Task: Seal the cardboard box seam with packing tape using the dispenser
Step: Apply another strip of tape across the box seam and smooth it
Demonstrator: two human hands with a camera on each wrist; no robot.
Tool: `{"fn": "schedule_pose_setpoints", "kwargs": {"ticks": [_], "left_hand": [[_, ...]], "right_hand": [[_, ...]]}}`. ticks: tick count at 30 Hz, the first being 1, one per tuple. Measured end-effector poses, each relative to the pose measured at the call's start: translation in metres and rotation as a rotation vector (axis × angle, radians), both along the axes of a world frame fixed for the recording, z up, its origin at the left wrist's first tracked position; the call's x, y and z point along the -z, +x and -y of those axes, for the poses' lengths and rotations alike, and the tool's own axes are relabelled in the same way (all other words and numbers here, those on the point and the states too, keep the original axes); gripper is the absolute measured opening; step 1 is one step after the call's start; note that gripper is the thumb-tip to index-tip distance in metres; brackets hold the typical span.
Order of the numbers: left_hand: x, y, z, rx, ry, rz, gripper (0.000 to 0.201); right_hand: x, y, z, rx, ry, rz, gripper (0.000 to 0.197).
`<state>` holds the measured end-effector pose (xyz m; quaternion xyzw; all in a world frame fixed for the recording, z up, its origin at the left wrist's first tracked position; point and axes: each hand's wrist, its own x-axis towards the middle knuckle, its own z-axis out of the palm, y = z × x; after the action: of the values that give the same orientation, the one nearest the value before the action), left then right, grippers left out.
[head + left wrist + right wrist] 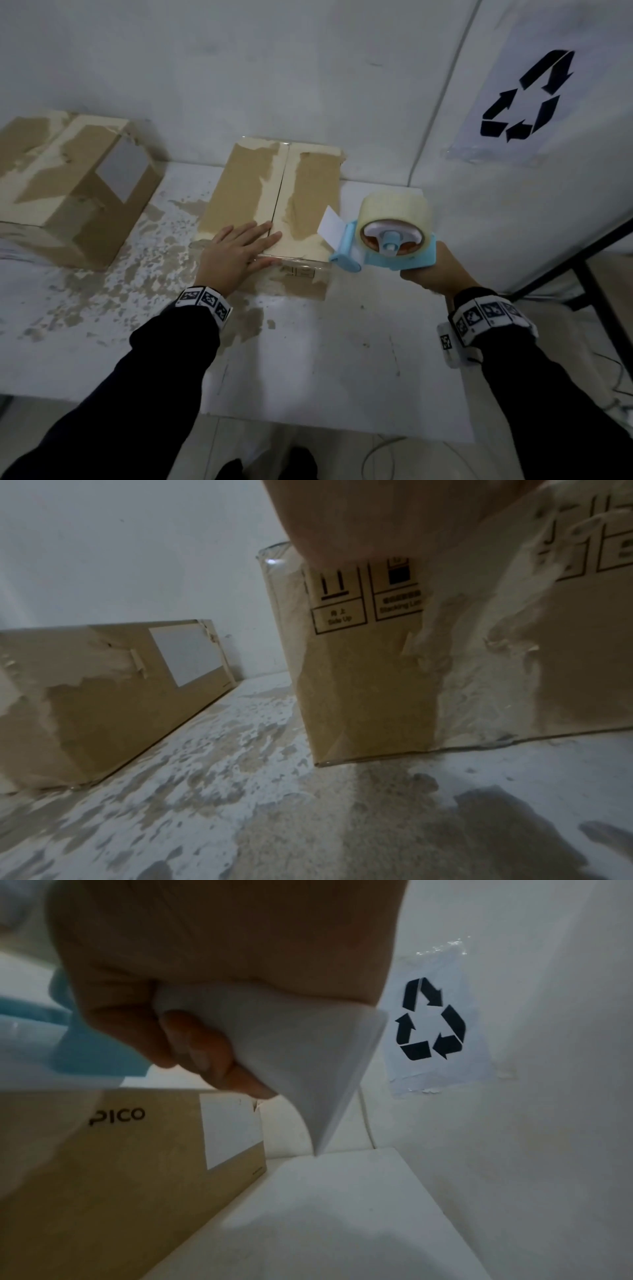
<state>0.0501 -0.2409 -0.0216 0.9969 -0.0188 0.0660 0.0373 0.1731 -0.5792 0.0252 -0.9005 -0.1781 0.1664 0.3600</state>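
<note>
The cardboard box point(236, 192) stands at the back middle of the white table point(325, 359), its centre seam point(279, 192) running away from me. My left hand point(245, 245) lies flat with straight fingers on the box's near left top, fingertips at the seam. My right hand point(430, 270) grips the handle of the blue tape dispenser point(404, 258) just right of the box's near right corner. Its clear tape roll point(394, 209) faces up, and a white tab point(330, 222) sticks out over the box edge. In the right wrist view the fingers point(205, 1053) also hold a white sheet point(308, 1056).
A second, larger cardboard box point(68, 192) sits at the table's left. A wall rises directly behind both boxes, and a recycling sign point(527, 99) hangs on a panel to the right. A black frame point(589, 274) stands at the right. The tabletop carries brown torn-tape stains point(154, 267).
</note>
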Motion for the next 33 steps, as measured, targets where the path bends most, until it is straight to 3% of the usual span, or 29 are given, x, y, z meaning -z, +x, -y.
{"fn": "schedule_pose_setpoints", "kwargs": {"ticks": [1, 4, 11, 15, 18, 20, 27, 31, 33], "left_hand": [[0.0, 0.0, 0.0, 0.003, 0.0, 0.004, 0.066], [0.0, 0.0, 0.001, 0.01, -0.004, 0.006, 0.067], [-0.002, 0.0, 0.001, 0.005, -0.008, -0.019, 0.068], [-0.004, 0.0, 0.0, 0.003, -0.015, -0.033, 0.069], [-0.005, -0.001, 0.001, -0.001, -0.025, -0.043, 0.071], [-0.006, 0.0, 0.001, -0.003, -0.029, -0.048, 0.073], [-0.007, 0.003, -0.002, -0.015, -0.056, -0.074, 0.087], [-0.008, 0.005, -0.004, -0.011, -0.06, -0.084, 0.089], [-0.009, 0.004, -0.003, -0.014, -0.066, -0.087, 0.09]], "right_hand": [[0.002, 0.001, 0.0, -0.021, 0.01, 0.017, 0.014], [0.003, 0.001, -0.005, -0.061, -0.024, 0.051, 0.025], [0.0, 0.006, -0.01, -0.099, -0.038, 0.0, 0.021], [0.005, -0.004, -0.01, -0.037, -0.088, -0.081, 0.034], [0.006, -0.011, -0.009, -0.052, -0.079, -0.036, 0.03], [0.0, -0.01, -0.009, -0.101, -0.074, 0.015, 0.015], [-0.026, 0.006, -0.013, -0.225, -0.217, 0.083, 0.017], [-0.023, -0.003, -0.01, -0.18, -0.156, 0.034, 0.01], [-0.016, -0.013, -0.008, -0.118, -0.112, 0.007, 0.026]]}}
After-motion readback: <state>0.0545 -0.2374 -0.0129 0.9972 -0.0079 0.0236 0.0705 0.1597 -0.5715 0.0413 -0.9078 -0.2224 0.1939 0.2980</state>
